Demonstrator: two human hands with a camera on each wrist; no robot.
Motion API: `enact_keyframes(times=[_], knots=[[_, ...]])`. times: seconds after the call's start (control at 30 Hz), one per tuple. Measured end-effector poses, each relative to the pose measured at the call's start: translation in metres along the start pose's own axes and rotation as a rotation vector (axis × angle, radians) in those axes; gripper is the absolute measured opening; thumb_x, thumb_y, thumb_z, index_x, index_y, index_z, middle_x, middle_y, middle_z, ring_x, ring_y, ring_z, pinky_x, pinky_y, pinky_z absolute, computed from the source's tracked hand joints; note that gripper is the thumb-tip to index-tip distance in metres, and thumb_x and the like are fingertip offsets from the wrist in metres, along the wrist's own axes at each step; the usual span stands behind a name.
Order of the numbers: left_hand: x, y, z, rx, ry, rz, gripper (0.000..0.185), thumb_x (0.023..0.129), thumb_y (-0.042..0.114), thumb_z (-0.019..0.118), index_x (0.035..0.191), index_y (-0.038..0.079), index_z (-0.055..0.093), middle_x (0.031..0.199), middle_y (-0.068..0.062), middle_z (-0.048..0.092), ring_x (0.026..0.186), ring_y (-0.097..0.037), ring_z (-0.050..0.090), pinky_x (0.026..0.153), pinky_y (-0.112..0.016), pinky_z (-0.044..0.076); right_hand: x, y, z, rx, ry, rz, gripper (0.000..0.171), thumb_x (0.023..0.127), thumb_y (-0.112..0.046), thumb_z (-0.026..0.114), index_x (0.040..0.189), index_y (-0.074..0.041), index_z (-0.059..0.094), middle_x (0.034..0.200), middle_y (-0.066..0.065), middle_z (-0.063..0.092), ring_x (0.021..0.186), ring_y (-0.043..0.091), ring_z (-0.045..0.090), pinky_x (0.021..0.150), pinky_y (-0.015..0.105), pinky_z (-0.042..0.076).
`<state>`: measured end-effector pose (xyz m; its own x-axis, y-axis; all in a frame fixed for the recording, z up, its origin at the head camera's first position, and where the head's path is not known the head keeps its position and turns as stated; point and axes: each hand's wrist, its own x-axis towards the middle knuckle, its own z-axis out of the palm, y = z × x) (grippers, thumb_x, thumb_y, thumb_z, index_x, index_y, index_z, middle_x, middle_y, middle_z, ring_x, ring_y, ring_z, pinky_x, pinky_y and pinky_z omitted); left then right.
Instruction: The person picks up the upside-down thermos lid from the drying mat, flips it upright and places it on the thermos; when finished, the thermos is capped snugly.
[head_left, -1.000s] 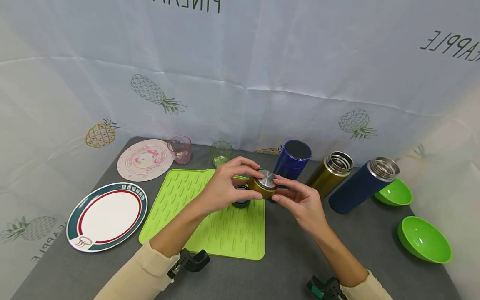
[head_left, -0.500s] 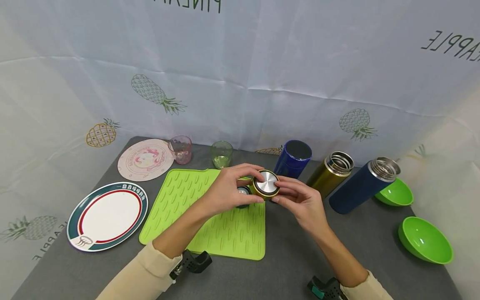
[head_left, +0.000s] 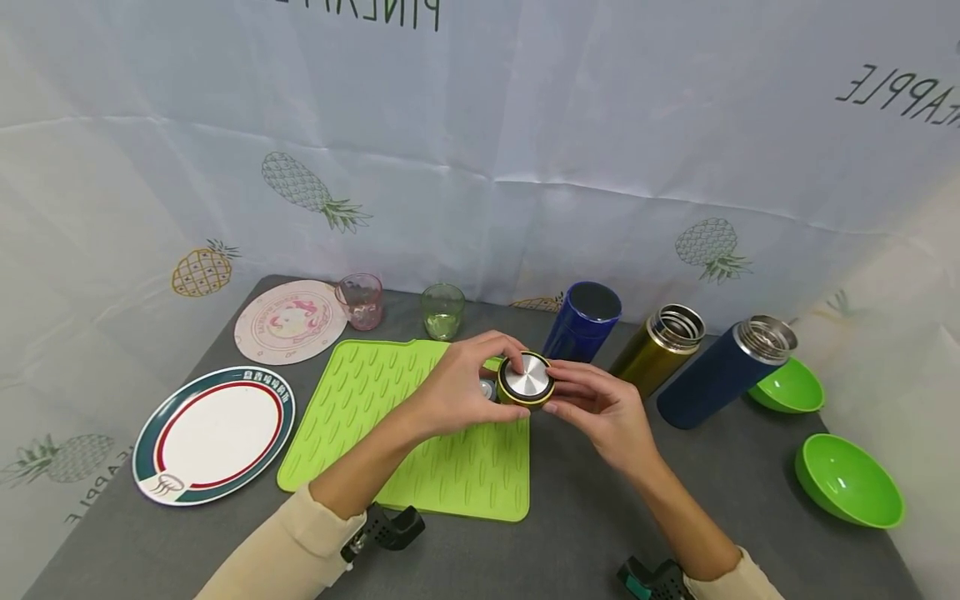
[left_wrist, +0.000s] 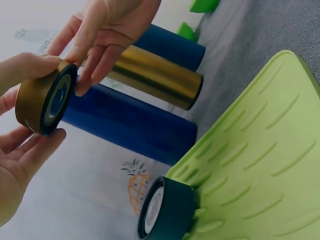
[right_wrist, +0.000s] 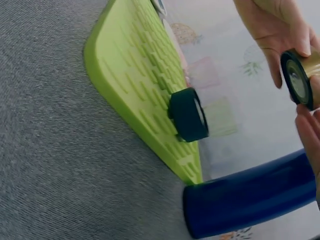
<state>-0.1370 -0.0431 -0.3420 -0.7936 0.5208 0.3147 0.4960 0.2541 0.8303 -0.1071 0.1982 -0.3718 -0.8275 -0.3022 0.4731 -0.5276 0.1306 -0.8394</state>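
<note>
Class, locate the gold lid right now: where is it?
In the head view the gold lid is held by both hands, left hand and right hand, above the green mat's far right corner.

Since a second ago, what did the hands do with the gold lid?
Both hands, left hand and right hand, lowered the gold lid a little toward the green mat and tipped its silver top more toward the camera. Neither let go. The dark lid on the mat, the bottles, bowls and plates stayed put.
</note>
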Motion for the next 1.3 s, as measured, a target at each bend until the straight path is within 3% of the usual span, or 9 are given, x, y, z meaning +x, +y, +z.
enact_keyframes(times=[0.13, 0.23, 0.4, 0.5, 0.6, 0.8, 0.93, 1.07, 1.3], knots=[[-0.002, 0.001, -0.004, 0.003, 0.016, 0.007, 0.039, 0.073, 0.016, 0.091, 0.1, 0.017, 0.062, 0.122, 0.002, 0.064, 0.114, -0.015, 0.062, 0.085, -0.029, 0.06, -0.001, -0.012, -0.007, -0.103, -0.001, 0.03, 0.049, 0.081, 0.013, 0.077, 0.128, 0.005, 0.067, 0.134, 0.017, 0.066, 0.116, 0.005, 0.07, 0.09, 0.028, 0.06], [-0.002, 0.001, -0.007, 0.005, 0.028, 0.012, 0.04, 0.073, 0.015, 0.091, 0.099, 0.018, 0.061, 0.12, 0.003, 0.063, 0.112, -0.014, 0.062, 0.083, -0.03, 0.059, -0.003, -0.024, -0.017, -0.188, 0.038, 0.019, 0.05, 0.078, 0.015, 0.078, 0.126, 0.004, 0.068, 0.135, 0.019, 0.065, 0.118, 0.003, 0.068, 0.092, 0.024, 0.059], [-0.003, 0.0, -0.01, 0.033, 0.032, 0.018, 0.041, 0.071, 0.015, 0.091, 0.097, 0.017, 0.061, 0.118, 0.003, 0.063, 0.111, -0.015, 0.061, 0.083, -0.032, 0.059, -0.007, -0.038, -0.04, -0.243, 0.173, -0.158, 0.048, 0.071, 0.019, 0.081, 0.117, 0.011, 0.069, 0.13, 0.005, 0.068, 0.113, 0.006, 0.069, 0.094, 0.017, 0.056], [-0.004, -0.001, -0.01, 0.039, 0.029, 0.022, 0.041, 0.07, 0.015, 0.091, 0.096, 0.017, 0.06, 0.117, 0.003, 0.063, 0.111, -0.014, 0.061, 0.083, -0.034, 0.059, -0.008, -0.04, -0.054, -0.183, 0.286, -0.303, 0.045, 0.073, 0.011, 0.085, 0.113, 0.02, 0.066, 0.13, 0.008, 0.068, 0.117, 0.013, 0.067, 0.098, 0.018, 0.054], [-0.005, -0.002, -0.01, 0.037, 0.029, 0.023, 0.041, 0.07, 0.014, 0.091, 0.096, 0.017, 0.06, 0.116, 0.004, 0.063, 0.111, -0.014, 0.061, 0.083, -0.034, 0.059, -0.009, -0.039, -0.065, -0.13, 0.406, -0.358, 0.056, 0.074, 0.003, 0.087, 0.119, 0.024, 0.06, 0.134, 0.012, 0.064, 0.126, 0.02, 0.061, 0.109, 0.021, 0.049], [-0.008, -0.005, -0.009, 0.02, 0.015, 0.02, 0.042, 0.07, 0.013, 0.091, 0.097, 0.017, 0.059, 0.118, 0.002, 0.062, 0.112, -0.016, 0.061, 0.084, -0.029, 0.059, -0.016, -0.023, -0.077, -0.115, 0.544, -0.184, 0.082, 0.074, 0.022, 0.077, 0.147, 0.007, 0.043, 0.153, 0.008, 0.045, 0.146, 0.02, 0.042, 0.123, 0.023, 0.034], [-0.008, -0.005, -0.008, 0.019, 0.011, 0.018, 0.042, 0.07, 0.014, 0.091, 0.097, 0.017, 0.059, 0.119, 0.002, 0.062, 0.112, -0.015, 0.061, 0.084, -0.029, 0.058, -0.017, -0.004, -0.08, -0.058, 0.537, -0.001, 0.1, 0.076, 0.03, 0.067, 0.159, -0.009, 0.027, 0.161, 0.006, 0.034, 0.153, 0.019, 0.032, 0.125, 0.021, 0.029], [-0.009, -0.004, -0.007, 0.017, 0.004, 0.015, 0.041, 0.07, 0.014, 0.091, 0.097, 0.017, 0.06, 0.118, 0.004, 0.062, 0.112, -0.014, 0.06, 0.085, -0.03, 0.058, -0.019, 0.011, -0.079, -0.042, 0.502, 0.191, 0.107, 0.082, 0.024, 0.066, 0.163, -0.022, 0.014, 0.164, 0.005, 0.025, 0.156, 0.017, 0.025, 0.127, 0.023, 0.025], [-0.01, -0.005, -0.006, 0.021, -0.007, 0.014, 0.041, 0.071, 0.014, 0.091, 0.099, 0.012, 0.061, 0.119, 0.003, 0.063, 0.114, -0.014, 0.06, 0.087, -0.03, 0.057, -0.023, 0.033, -0.075, -0.001, 0.479, 0.238, 0.11, 0.081, 0.024, 0.068, 0.162, -0.026, 0.012, 0.164, 0.003, 0.03, 0.146, 0.01, 0.039, 0.112, 0.011, 0.038]])
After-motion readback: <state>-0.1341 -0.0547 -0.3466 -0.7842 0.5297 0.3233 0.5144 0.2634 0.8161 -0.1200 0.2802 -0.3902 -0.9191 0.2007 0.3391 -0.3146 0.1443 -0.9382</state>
